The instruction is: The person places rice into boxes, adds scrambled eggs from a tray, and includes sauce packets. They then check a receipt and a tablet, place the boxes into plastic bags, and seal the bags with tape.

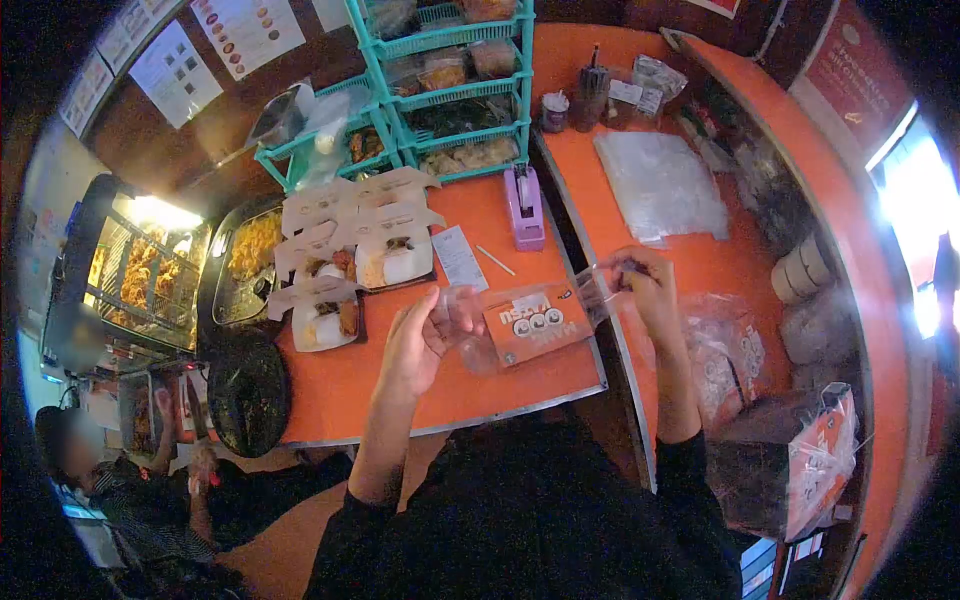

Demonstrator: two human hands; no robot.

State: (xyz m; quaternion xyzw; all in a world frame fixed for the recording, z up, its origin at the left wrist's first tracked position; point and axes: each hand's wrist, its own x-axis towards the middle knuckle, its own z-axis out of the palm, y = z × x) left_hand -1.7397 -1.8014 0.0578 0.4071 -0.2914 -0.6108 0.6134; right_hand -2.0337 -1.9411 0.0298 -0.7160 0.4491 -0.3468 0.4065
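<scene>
An orange printed food box [540, 327] lies near the front of the orange counter, inside a clear plastic bag [480, 352]. My left hand [415, 340] is at the box's left end, its fingers curled in the bag's plastic. On the right, my right hand [645, 285] pinches the bag's other side, pulling it out taut from the box. Left of the box stand several open food boxes [325, 327] with rice and fried pieces in them. A paper slip [459, 260] and a thin white stick [496, 260] lie just beyond the bagged box.
A purple tape dispenser [524, 210] stands behind. Teal stacked baskets [460, 93] rise at the back. Clear bags [663, 187] lie on the right counter [600, 215], past a dark gap. A round black lid [248, 393] and a co-worker [150, 490] are at left.
</scene>
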